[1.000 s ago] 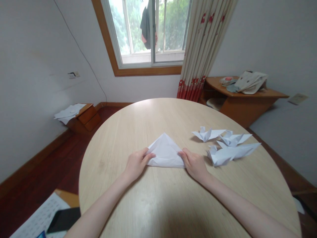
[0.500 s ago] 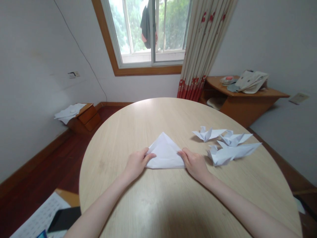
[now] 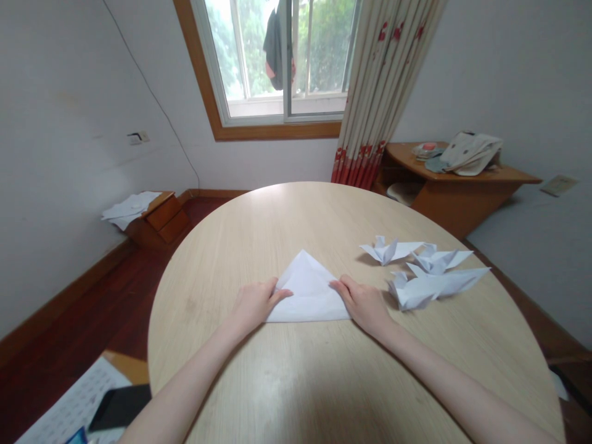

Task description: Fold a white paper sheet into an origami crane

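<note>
A white sheet of paper [image 3: 308,290], folded to a triangle, lies between my hands with its point away from me and its long edge toward me. My left hand [image 3: 256,303] grips its left slanted side, thumb on top and the other fingers mostly hidden. On the opposite side my right hand [image 3: 365,302] pinches the right slanted edge between thumb and fingers. To the right of that hand rest three folded white paper birds: a far one [image 3: 386,251], a middle one [image 3: 435,259] and a larger near one [image 3: 432,288].
The round wooden table [image 3: 222,240] fills the middle. At its lower left are a dark phone-like object [image 3: 120,407] and a printed sheet [image 3: 87,382]. A brown desk [image 3: 481,179] with a bag [image 3: 474,151] stands at the back right, beside a curtain [image 3: 370,98].
The paper's long edge has come slightly toward me and looks wider and straighter. Both hands keep hold in nearly the same places. The paper birds have not moved.
</note>
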A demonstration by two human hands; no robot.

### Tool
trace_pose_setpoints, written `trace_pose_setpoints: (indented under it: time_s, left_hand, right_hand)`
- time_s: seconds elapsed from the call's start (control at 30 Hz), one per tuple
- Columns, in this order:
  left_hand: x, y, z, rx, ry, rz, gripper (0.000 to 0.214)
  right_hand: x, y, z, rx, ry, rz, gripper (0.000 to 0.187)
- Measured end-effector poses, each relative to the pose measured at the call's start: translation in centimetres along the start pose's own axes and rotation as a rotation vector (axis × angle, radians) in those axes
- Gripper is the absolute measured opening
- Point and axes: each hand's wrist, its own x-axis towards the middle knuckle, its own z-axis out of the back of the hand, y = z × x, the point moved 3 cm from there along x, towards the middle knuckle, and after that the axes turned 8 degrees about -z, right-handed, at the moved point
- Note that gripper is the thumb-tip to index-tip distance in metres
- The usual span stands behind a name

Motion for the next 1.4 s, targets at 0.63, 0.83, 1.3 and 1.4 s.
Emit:
trace_pose_setpoints:
  time_s: [0.63, 0.83, 1.3, 1.4]
  left_hand:
    - [-0.3, -1.2, -0.5, 0.157, -0.157, -0.049, 0.030]
    - [-0.3, -2.1, -2.0, 0.152, -0.302, -0.313, 0.034]
    - [-0.6, -3.4, -3.2, 0.150, 0.003, -0.407, 0.063]
    - [-0.5, -3.3, -3.2, 0.191, 0.027, -0.380, 0.062]
  right_hand:
    - [-0.2, 1.1, 0.7, -0.142, 0.180, -0.009, 0.027]
    - [-0.4, 1.8, 0.8, -0.167, 0.164, 0.019, 0.027]
    - [-0.8, 2.6, 0.7, -0.129, -0.062, 0.325, 0.029]
    - [-1.2, 2.4, -0.3, -0.046, -0.011, 0.396, 0.047]
